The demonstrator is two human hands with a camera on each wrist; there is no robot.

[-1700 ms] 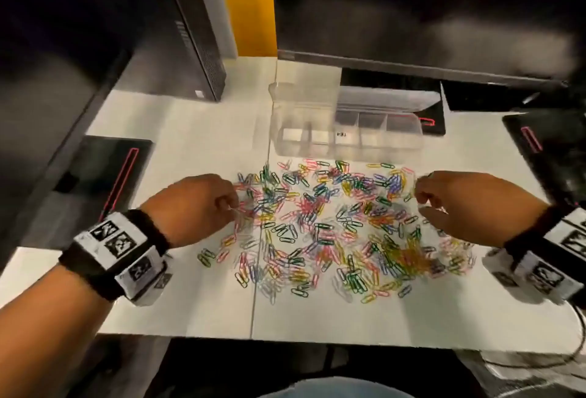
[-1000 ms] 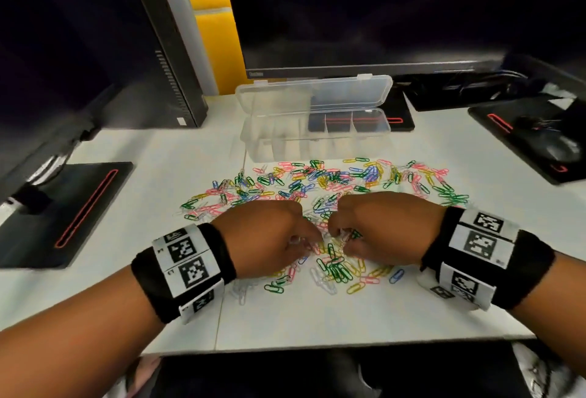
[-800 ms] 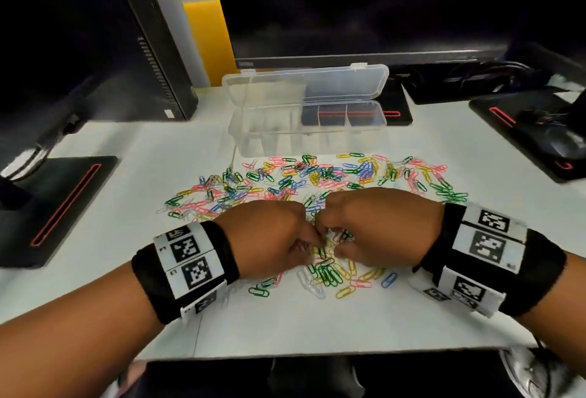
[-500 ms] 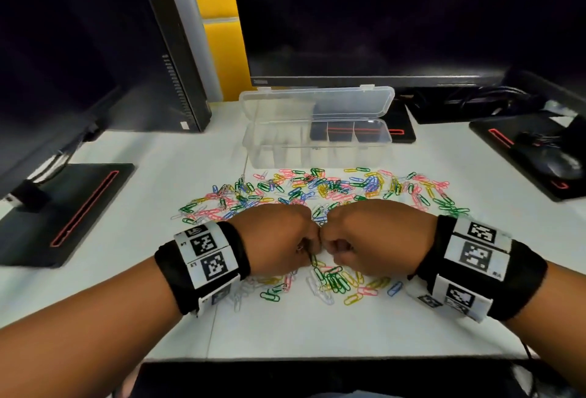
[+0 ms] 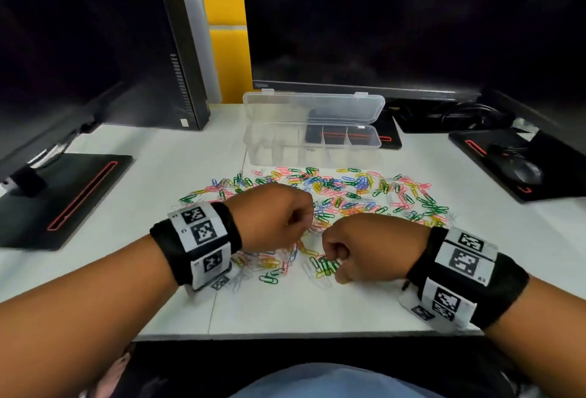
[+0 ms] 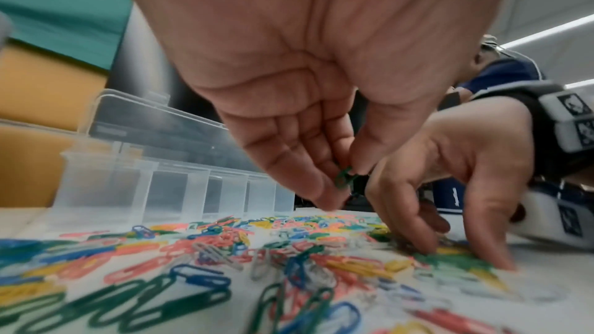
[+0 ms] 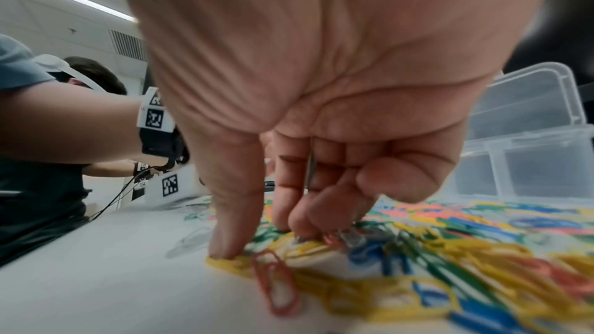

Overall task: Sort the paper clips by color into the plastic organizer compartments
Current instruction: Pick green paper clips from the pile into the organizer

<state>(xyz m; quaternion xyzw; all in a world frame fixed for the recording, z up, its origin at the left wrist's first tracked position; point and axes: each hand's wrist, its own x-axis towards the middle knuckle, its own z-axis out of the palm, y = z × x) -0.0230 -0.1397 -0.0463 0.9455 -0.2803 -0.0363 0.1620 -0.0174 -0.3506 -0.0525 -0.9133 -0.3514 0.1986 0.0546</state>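
Observation:
Many coloured paper clips lie spread over the white desk, in front of the clear plastic organizer, whose lid stands open and whose compartments look empty. My left hand hovers just above the near part of the pile. In the left wrist view it pinches one green paper clip between thumb and fingertips. My right hand is lower and nearer to me. Its thumb and bent fingertips press down on a cluster of green clips with a gap between them.
A monitor stands right behind the organizer. A computer tower is at the back left, and a second monitor's black base is at the left. A mouse on a black pad lies at the right. Another person sits nearby.
The hands, knuckle to knuckle half a second ago, have parted. The left hand has risen and moved away with a green clip; the right has dropped onto the nearer green clips.

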